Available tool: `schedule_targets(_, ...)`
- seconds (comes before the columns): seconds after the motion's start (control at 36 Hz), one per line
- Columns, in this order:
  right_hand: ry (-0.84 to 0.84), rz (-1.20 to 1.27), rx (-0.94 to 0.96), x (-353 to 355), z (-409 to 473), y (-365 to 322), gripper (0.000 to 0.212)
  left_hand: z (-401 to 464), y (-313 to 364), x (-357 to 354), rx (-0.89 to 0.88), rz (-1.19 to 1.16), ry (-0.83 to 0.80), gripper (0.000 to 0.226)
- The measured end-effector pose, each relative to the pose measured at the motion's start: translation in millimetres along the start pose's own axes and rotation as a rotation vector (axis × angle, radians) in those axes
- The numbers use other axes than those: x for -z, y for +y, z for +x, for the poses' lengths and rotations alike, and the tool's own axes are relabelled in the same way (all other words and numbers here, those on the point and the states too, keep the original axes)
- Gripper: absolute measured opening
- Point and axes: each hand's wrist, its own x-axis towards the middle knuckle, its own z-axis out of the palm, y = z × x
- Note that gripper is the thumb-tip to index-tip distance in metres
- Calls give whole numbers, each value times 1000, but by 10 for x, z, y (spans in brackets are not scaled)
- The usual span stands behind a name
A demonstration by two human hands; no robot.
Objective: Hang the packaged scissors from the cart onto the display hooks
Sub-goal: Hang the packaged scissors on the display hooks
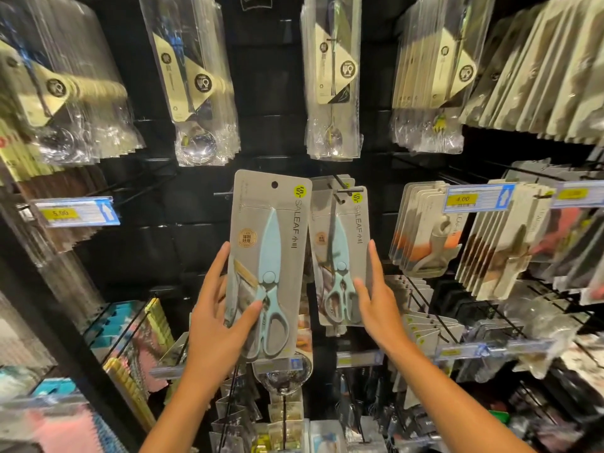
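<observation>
- A pack of scissors: grey card with pale blue scissors, blades pointing up, held upright before the display, its hanging hole free.
- A second matching pack hangs on a black hook just beside it.

A black panelled display wall fills the view, fitted with black wire pegs. Along its upper edge, clear-sleeved cutlery packs are hung in rows. Toward the right edge, grey carded goods are stacked on pegs. Blue-framed price tags with yellow labels are mounted at the left edge and the right edge. A black upright frame is seen at the lower left, beside pink and teal packs. Overhead light is reflected off the plastic sleeves.
</observation>
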Motion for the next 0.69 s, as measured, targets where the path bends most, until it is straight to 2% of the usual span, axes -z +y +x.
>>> schedule_targets(0.47,-76,-219,37,-98,568,120,90,47,77,-94,-46,5,25,92)
schedule_targets(0.69,-92,-96,29,-55,473,181,93,11,83,-120,-40,-18,20,93)
